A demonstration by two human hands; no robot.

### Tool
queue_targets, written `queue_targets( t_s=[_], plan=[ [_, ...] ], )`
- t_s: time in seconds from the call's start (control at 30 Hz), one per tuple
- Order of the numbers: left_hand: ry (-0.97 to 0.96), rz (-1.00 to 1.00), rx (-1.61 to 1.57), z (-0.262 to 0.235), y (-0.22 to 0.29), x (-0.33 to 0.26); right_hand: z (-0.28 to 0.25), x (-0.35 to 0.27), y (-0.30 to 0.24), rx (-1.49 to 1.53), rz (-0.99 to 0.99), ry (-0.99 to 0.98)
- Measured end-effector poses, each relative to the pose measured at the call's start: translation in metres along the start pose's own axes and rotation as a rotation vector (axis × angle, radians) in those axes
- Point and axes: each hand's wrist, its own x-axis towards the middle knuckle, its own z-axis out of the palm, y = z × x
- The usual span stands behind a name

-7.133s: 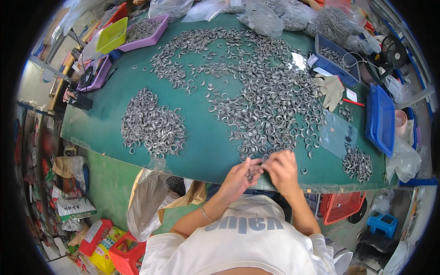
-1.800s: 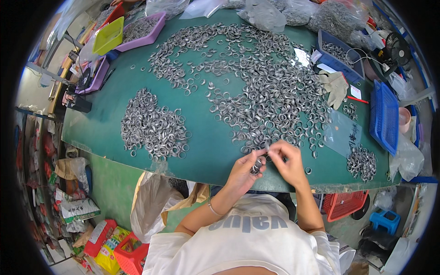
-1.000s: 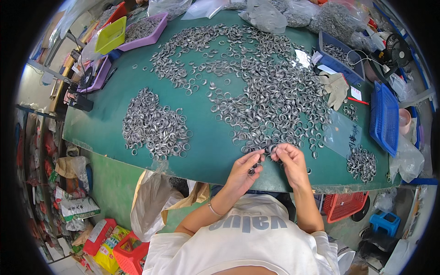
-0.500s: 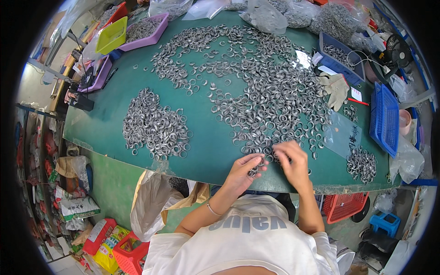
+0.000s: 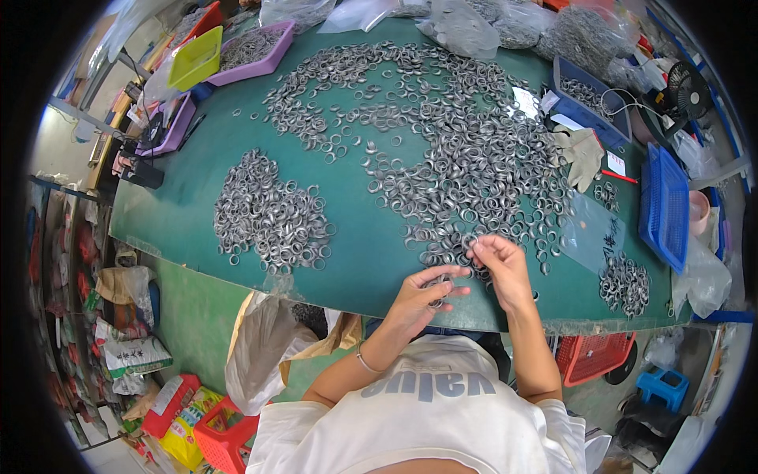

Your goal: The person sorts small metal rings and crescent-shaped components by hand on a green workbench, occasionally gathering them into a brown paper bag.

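At the green bench's near edge, my left hand clasps several small, stiff, light metal rings; my right hand pinches 1 by its rim.

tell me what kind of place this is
Probably a small workshop sorting or checking bench. A green table is strewn with hundreds of metal rings, some in a separate pile. Plastic trays and bags of parts line its edges, and both hands work at the near edge.
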Motion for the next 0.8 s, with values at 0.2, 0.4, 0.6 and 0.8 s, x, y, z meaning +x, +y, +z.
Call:
queue_targets(
  t_s=[0.2, 0.4, 0.6, 0.8],
  plan=[
    [-0.063, 0.065, -0.034, -0.008, -0.009, 0.006, -0.006, -0.025, 0.007, 0.424, 0.201, -0.167],
    [-0.01, -0.008, -0.122, -0.001, -0.007, 0.006, 0.014, -0.039, -0.007, -0.749, -0.602, -0.044],
    [0.009, 0.02, -0.132, -0.008, -0.01, 0.01, 0.018, -0.039, -0.033, -0.988, -0.686, -0.133],
    [-0.174, 0.018, -0.195, -0.01, -0.007, 0.012, 0.011, -0.026, -0.035, -0.943, -0.638, -0.259]
  ],
)
